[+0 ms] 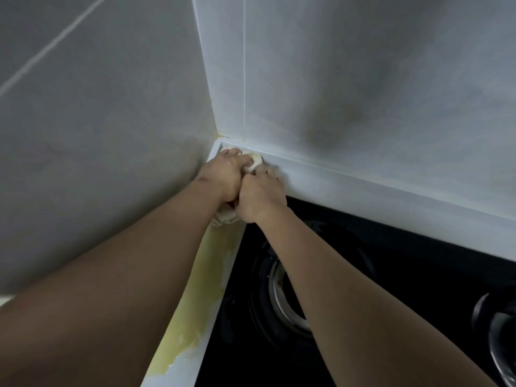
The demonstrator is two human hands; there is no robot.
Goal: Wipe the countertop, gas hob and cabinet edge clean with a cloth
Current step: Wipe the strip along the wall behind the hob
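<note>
Both hands, left and right, clench the crumpled cream cloth in the white desk's tiled corner. Bunched so tight, it may merely smear the yellow stain toward the black glass hob.

There is one view only, from a camera worn on the person's head; it looks forward and steeply down into the far corner where two tiled walls meet the countertop; the wide lens bends the wall lines outward; it sits close, so both forearms run up from the near edge and the left hand and right hand lie just left of centre; the gas hob fills the near right, cut by the frame's lower and right edges; no second view shares the scene.
</note>
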